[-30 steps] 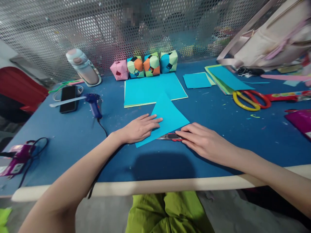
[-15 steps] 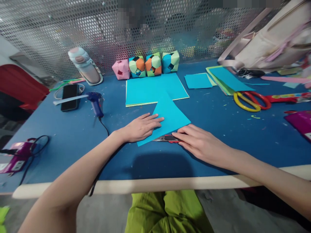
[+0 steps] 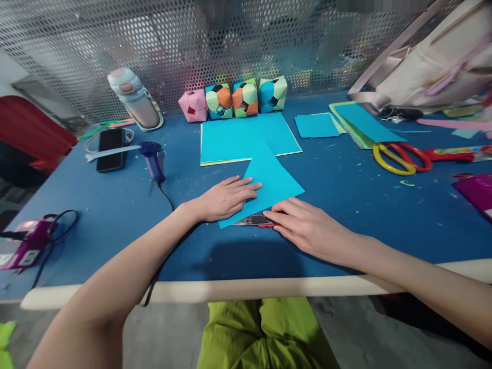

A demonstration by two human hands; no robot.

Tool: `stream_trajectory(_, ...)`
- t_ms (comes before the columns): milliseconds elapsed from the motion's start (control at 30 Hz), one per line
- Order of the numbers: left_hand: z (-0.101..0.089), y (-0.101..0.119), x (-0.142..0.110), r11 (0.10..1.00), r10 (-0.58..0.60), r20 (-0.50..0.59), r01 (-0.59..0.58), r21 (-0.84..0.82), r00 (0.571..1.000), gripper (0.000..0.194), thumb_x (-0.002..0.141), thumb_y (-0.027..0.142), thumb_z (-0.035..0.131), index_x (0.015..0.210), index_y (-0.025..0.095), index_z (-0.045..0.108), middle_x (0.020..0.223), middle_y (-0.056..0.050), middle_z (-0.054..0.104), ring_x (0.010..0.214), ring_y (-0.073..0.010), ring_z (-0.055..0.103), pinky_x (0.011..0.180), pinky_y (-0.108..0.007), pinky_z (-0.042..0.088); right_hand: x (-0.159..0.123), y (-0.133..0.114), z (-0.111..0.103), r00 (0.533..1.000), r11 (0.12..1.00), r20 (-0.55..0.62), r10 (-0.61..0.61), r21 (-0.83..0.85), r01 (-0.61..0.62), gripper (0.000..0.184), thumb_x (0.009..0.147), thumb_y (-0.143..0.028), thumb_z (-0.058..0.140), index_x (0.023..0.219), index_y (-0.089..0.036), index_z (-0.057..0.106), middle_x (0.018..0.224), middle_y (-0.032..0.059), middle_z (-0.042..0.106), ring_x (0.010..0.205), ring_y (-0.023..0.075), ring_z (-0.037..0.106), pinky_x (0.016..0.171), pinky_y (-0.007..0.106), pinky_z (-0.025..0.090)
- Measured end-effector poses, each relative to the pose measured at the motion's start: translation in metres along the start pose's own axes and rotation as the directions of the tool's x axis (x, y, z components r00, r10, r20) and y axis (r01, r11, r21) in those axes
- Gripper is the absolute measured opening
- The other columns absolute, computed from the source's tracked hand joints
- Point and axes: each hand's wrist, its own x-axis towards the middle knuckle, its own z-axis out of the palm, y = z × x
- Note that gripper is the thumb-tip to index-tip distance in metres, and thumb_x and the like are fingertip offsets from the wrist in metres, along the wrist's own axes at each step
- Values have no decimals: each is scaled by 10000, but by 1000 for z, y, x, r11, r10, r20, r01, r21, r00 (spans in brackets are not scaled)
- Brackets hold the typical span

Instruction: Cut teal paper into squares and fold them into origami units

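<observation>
The left hand (image 3: pixel 229 199) lies flat, fingers outstretched, covering part of the blue sheet (image 3: pixel 273 183), whose top blends into the paper stack (image 3: pixel 226 138) beyond; the utility knife (image 3: pixel 257 220) has an indistinct tip along the sheet's near edge; the right hand (image 3: pixel 307 225), fingers curled, grips and hides its rear.

A blue table (image 3: pixel 346 197) holds a bottle (image 3: pixel 135 98) at ten o'clock, stacked paper (image 3: pixel 240 136) at twelve and scissors (image 3: pixel 427 160) at three.
</observation>
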Motion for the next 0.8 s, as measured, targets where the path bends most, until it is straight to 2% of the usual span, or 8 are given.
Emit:
stream_trajectory(300,1,0,-1,1000,-4,4,4,-17,1000,398,980,275,296,1344,186,429,1525,-80,344,1439,-226,230,1166,-454,200,6,-7,2,1000,1000,1,-25,-7,25,323,962,-185,377,1201,-115,583,1023,157,612,934,247,547,760,400,501)
stream_trajectory(467,0,1,0,1000,-1,22,1,-10,1000,410,983,277,283,1349,153,418,1529,-93,331,1437,-230,237,1167,-453,193,8,-8,5,1000,1000,-10,-21,-1,21,329,959,-190,386,1216,-117,579,1023,153,612,927,249,554,753,400,505)
stream_trajectory(800,0,2,0,999,-14,15,14,-30,1000,398,981,273,288,1344,187,427,1529,-80,335,1436,-222,241,1166,-459,191,11,-9,6,999,999,-26,-46,12,47,321,948,-183,402,1199,-127,594,1005,154,614,924,253,559,743,396,499)
